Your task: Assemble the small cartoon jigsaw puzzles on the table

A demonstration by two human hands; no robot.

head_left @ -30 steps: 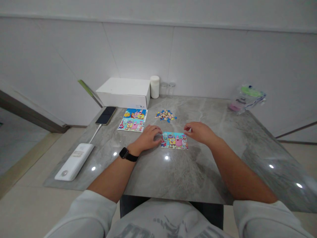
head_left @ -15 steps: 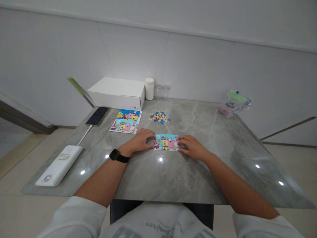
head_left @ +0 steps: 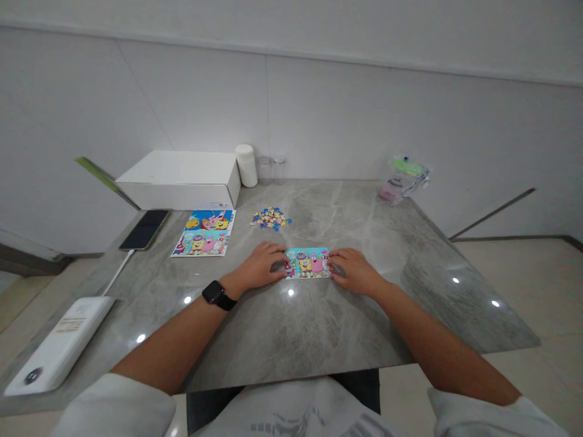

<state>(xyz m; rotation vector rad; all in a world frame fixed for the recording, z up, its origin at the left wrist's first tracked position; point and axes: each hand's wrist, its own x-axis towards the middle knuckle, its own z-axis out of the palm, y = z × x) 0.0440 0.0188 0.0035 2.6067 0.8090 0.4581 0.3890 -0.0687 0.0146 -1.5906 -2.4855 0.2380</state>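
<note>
A small rectangular cartoon jigsaw puzzle (head_left: pixel 306 263) lies on the grey marbled table in front of me; seams between its pieces are too fine to make out. My left hand (head_left: pixel 264 265), with a black watch on the wrist, grips its left edge between thumb and fingers. At the opposite edge, the thumb and fingers of my right hand (head_left: pixel 353 270) hold the puzzle the same way. Beyond it is a loose heap of jigsaw pieces (head_left: pixel 271 218). To the left lies a printed picture sheet (head_left: pixel 203 233), whose lower half bears the same cartoon figures.
A white box (head_left: pixel 180 182), a white canister (head_left: pixel 246 165) and two clear glasses (head_left: pixel 272 170) stand at the back. On the left, a phone (head_left: pixel 144 230) is cabled to a white power bank (head_left: pixel 61 346). A plastic bag (head_left: pixel 403 179) sits at the back right.
My view has turned, so the table's things appear farther left. Both hands keep their grip on the puzzle's side edges, with hardly any movement against it.
</note>
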